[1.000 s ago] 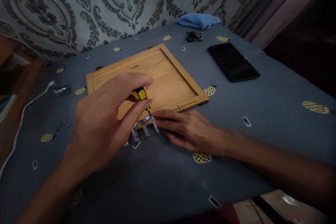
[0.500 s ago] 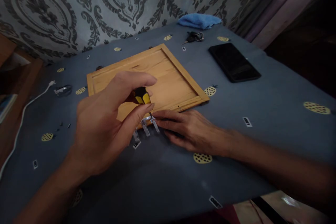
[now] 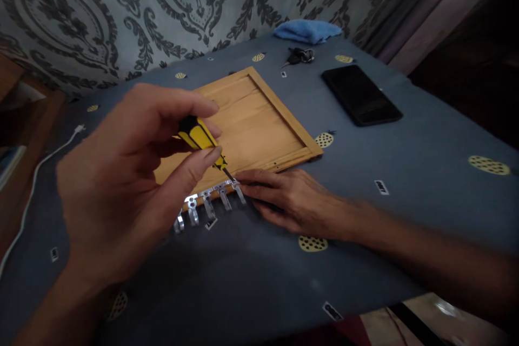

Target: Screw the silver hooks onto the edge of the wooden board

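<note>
My left hand (image 3: pixel 121 184) is closed around the black and yellow handle of a screwdriver (image 3: pixel 200 135). The screwdriver leans, and its tip meets the right end of a silver metal hook rail (image 3: pixel 198 196). Several hooks hang from this rail along the near edge of a framed wooden board (image 3: pixel 247 130). Against the rail's right end press the fingertips of my right hand (image 3: pixel 287 200), beside the screwdriver tip; its thumb is hidden. My left hand covers the board's left part. Whether a screw sits under the tip is too small to tell.
Right of the board lies a black phone (image 3: pixel 360 95). Keys (image 3: pixel 300 56) and a blue cloth (image 3: pixel 308 31) are farther back on the patterned blue tablecloth (image 3: pixel 430 146). A white cable (image 3: pixel 36 173) runs down the left side, near a wooden shelf (image 3: pixel 40 119).
My left hand has swung left with the screwdriver, which now tilts more and shows more of its handle and shaft. More hooks are uncovered. My right hand stays in place.
</note>
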The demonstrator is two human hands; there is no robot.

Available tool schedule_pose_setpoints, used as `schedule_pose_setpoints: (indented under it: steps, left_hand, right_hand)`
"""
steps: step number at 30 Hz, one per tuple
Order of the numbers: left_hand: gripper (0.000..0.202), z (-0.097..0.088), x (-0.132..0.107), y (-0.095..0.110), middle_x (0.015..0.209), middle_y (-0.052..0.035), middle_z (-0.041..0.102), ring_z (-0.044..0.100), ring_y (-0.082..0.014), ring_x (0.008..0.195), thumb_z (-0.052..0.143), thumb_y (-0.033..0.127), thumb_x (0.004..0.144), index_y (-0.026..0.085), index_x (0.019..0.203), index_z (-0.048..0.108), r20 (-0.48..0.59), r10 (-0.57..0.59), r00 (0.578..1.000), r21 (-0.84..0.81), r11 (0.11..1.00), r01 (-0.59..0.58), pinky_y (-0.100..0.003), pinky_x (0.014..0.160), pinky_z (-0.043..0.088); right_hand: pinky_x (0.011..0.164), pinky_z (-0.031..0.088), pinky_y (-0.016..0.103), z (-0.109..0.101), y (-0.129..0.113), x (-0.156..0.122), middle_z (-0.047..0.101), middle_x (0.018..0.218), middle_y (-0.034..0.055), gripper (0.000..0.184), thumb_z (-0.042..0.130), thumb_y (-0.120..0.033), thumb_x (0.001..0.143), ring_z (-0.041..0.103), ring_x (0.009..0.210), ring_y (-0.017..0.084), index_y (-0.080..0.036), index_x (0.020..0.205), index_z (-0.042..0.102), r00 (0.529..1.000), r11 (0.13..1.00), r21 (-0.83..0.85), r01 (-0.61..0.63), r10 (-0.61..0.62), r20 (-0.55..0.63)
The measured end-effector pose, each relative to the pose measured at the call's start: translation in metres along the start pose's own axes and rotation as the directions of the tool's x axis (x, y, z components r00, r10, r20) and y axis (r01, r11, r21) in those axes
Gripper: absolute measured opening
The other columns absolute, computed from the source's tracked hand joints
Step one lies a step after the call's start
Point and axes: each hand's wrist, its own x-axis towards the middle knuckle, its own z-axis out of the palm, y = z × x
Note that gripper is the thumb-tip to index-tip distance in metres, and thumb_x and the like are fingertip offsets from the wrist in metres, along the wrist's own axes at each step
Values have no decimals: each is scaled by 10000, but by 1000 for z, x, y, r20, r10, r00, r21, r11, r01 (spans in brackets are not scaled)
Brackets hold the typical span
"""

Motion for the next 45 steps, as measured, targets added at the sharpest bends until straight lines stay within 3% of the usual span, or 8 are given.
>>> schedule_pose_setpoints:
  steps: [4, 11, 19, 27, 35, 41, 45]
  left_hand:
    - [282, 2, -1, -6, 1078, 61, 709, 710, -148, 979, 701, 144, 873, 289, 1110, 651, 17, -12, 1000, 16, 1000, 11, -276, 789, 635]
    - [298, 9, -2, -11, 1069, 59, 700, 704, -128, 964, 692, 132, 883, 283, 1131, 627, 42, 35, 998, 5, 999, -35, -247, 798, 630]
    - [278, 11, -4, -13, 1087, 35, 687, 700, -166, 999, 653, 163, 920, 281, 1168, 613, 74, 78, 994, 14, 997, -80, -312, 774, 625]
    - [274, 10, -2, -10, 1047, 58, 709, 708, -131, 921, 664, 133, 907, 287, 1128, 618, 55, 83, 995, 51, 995, -86, -292, 743, 612]
    - [279, 14, -3, -15, 1092, 21, 692, 698, -170, 1006, 652, 146, 914, 277, 1157, 614, 73, 111, 991, 64, 991, -116, -297, 771, 607]
    - [247, 15, -1, -15, 1103, 4, 721, 716, -131, 848, 620, 216, 955, 254, 1196, 582, 106, 206, 973, 222, 949, -225, -251, 793, 618]
    - [196, 15, -1, -12, 1036, 2, 737, 708, -120, 791, 628, 218, 955, 240, 1148, 605, 85, 196, 977, 244, 947, -211, -256, 796, 613]
  right_hand:
    - [706, 589, 352, -1, 0, 0, 651, 1343, 129, 327, 509, -172, 961, 717, 975, 234, -120, 1239, 673, 1000, 1000, -2, 8, -8, -8]
    - [737, 589, 344, 0, 0, 0, 632, 1367, 142, 345, 524, -161, 951, 705, 1021, 235, -130, 1265, 662, 1000, 1000, -1, -2, 2, 9]
    - [725, 595, 362, -1, -1, 0, 630, 1366, 148, 347, 514, -170, 963, 706, 1014, 243, -118, 1273, 658, 1000, 1000, 6, -4, 4, 19]
    - [741, 599, 367, 1, 1, 0, 631, 1356, 153, 361, 520, -180, 957, 697, 1034, 244, -123, 1290, 649, 1000, 1000, 0, 1, -1, 17]
    - [734, 600, 365, 0, 0, 1, 640, 1345, 153, 342, 508, -171, 962, 705, 1017, 244, -113, 1261, 663, 1000, 1000, 11, 5, -6, 6]
    - [729, 598, 358, 0, 0, 0, 636, 1356, 151, 346, 526, -181, 955, 702, 1037, 249, -120, 1268, 662, 1000, 1000, -1, -2, 2, 12]
    - [755, 596, 358, 1, 1, 0, 625, 1371, 154, 365, 525, -181, 958, 696, 1055, 244, -126, 1297, 646, 1000, 1000, -2, -4, 4, 19]
